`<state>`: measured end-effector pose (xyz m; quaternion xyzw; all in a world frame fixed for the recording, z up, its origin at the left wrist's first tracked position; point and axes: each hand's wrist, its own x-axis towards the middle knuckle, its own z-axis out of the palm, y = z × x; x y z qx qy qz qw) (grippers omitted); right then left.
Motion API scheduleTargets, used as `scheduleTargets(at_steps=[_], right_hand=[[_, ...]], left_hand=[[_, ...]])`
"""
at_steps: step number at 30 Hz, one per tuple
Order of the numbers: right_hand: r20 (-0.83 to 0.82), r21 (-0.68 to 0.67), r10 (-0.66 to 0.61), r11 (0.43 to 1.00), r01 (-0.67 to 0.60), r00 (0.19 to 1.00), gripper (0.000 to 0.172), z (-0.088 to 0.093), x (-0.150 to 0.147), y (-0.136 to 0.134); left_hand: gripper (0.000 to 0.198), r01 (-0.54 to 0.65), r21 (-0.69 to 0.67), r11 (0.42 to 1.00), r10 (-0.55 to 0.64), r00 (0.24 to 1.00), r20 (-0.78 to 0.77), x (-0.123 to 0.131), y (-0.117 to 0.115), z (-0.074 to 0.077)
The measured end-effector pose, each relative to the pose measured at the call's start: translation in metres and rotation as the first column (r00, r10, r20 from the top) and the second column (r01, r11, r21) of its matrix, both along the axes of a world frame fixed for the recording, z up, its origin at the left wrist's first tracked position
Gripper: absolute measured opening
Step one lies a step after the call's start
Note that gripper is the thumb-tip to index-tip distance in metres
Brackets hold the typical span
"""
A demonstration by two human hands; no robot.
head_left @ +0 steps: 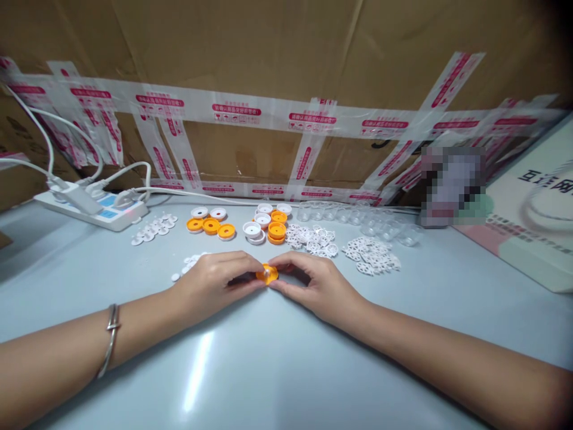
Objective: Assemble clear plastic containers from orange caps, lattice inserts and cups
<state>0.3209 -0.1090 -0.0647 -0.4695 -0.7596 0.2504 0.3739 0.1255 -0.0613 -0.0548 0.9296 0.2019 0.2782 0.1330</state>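
Basically both hands meet at frame centre, pinching one small orange disc [267, 273] just above the grey table [277, 364]. Left hand [215, 283] closes thumb and fingertips on the disc's left edge; right hand [313, 286] closes on its right edge, with a pale bit showing at the disc's middle. The disc looks like thin moulded plastic: light, stiff, smooth, probably a little slippery, likely to pop out if squeezed unevenly. Rim is the sensible place to hold, as now, leaving the centre free.

A bracelet [111, 340] sits on the left wrist. Just behind the hands: orange discs [211, 226] and white caps [257, 230] centre, small white flat pieces [154, 230] further left, white toothed pieces [370, 255] right of centre, clear cups [358, 218] behind those. Power strip [96, 206] with cables upper left; taped cardboard [286, 71] across the back; a box [537, 209] at right edge.
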Motion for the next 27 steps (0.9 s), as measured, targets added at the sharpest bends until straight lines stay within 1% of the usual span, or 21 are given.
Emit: scheduleTargets(at_steps=[6, 11, 16, 22, 27], right_hand=[[0.001, -0.011, -0.024, 1.000, 0.024, 1.000, 0.015, -0.0007, 0.0003, -0.0001], [0.018, 0.017, -0.043, 0.999, 0.043, 0.999, 0.016, -0.0020, -0.0001, 0.0005], [0.030, 0.071, -0.035, 0.997, 0.033, 0.999, 0.016, -0.0010, -0.0013, -0.0005], [0.049, 0.097, -0.030, 0.995, 0.025, 0.998, 0.016, -0.0020, -0.0021, -0.0028], [0.065, 0.132, -0.011, 0.991, 0.003, 0.998, 0.013, -0.0024, -0.0022, -0.0037]], left_hand=[[0.011, 0.013, 0.035, 0.999, -0.014, 1.000, 0.011, 0.0005, 0.0014, -0.0019], [0.012, 0.011, 0.044, 0.999, -0.012, 1.000, 0.004, -0.0006, 0.0033, -0.0050], [0.014, 0.021, 0.066, 0.998, -0.020, 1.000, -0.007, -0.0006, 0.0035, -0.0041], [0.015, 0.025, 0.101, 0.995, -0.023, 1.000, -0.019, -0.0016, 0.0012, -0.0035], [0.016, 0.034, 0.145, 0.989, -0.032, 0.999, -0.019, -0.0018, 0.0017, -0.0044]])
